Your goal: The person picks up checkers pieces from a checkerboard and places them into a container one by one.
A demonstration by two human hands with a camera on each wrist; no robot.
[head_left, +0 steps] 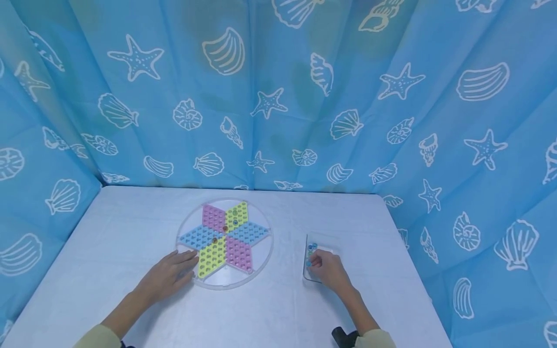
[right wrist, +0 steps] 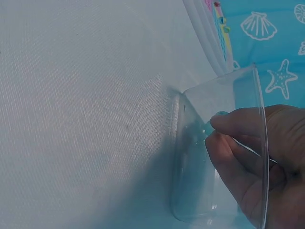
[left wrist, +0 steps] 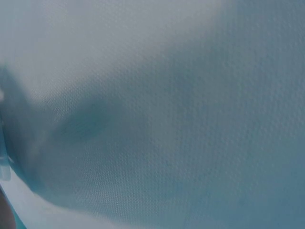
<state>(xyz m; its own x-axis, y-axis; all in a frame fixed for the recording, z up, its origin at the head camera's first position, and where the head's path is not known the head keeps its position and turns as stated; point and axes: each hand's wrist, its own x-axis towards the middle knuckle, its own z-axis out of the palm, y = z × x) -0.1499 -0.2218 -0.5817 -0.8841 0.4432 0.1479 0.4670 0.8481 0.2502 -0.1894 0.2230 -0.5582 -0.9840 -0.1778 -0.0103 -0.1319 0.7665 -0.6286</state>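
Note:
A round Chinese checkers board (head_left: 224, 287) with a pink, yellow and blue star lies on the white table. Fingers extended, my left hand (head_left: 167, 276) rests at the board's left rim. To the right stands a clear plastic box (head_left: 305, 275) holding several blue and green marbles (head_left: 311, 247). My right hand (head_left: 328, 270) reaches into this box. In the right wrist view, its thumb and index finger pinch a teal marble (right wrist: 208, 128), partly hidden by the fingertips. The left wrist view shows mostly shaded white cloth.
Several marbles sit on the board, among them a green one (head_left: 235, 212) and a reddish one (head_left: 215, 240). A white cloth covers the table (head_left: 261, 319). Blue curtains (head_left: 270, 140) with shell prints stand behind and at both sides.

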